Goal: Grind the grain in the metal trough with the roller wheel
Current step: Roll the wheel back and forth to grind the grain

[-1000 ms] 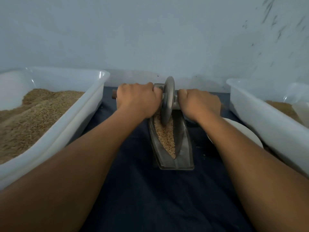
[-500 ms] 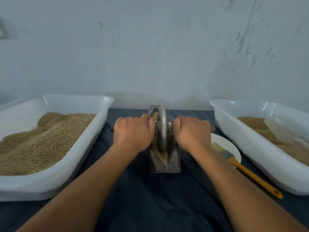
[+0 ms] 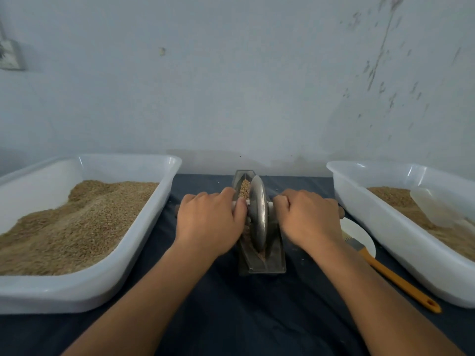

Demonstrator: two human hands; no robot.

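A narrow metal trough [image 3: 276,260] lies lengthwise on the dark cloth in the middle of the table. Brown grain [image 3: 244,188] shows in its far end. A metal roller wheel [image 3: 257,214] stands upright in the trough, toward its near end. My left hand [image 3: 209,222] grips the wheel's axle handle on the left side. On the right side my right hand [image 3: 305,218] grips the other handle. Only the handle tips stick out past my fists.
A white tub [image 3: 110,276] heaped with grain stands at the left. Another white tub [image 3: 380,242] at the right holds grain and a clear scoop [image 3: 434,206]. A white plate [image 3: 359,233] and an orange-handled brush [image 3: 390,276] lie between trough and right tub. A wall rises close behind.
The wheel has rolled with both hands from the trough's far end toward its near end. My head has lifted, so more wall and both tubs show.
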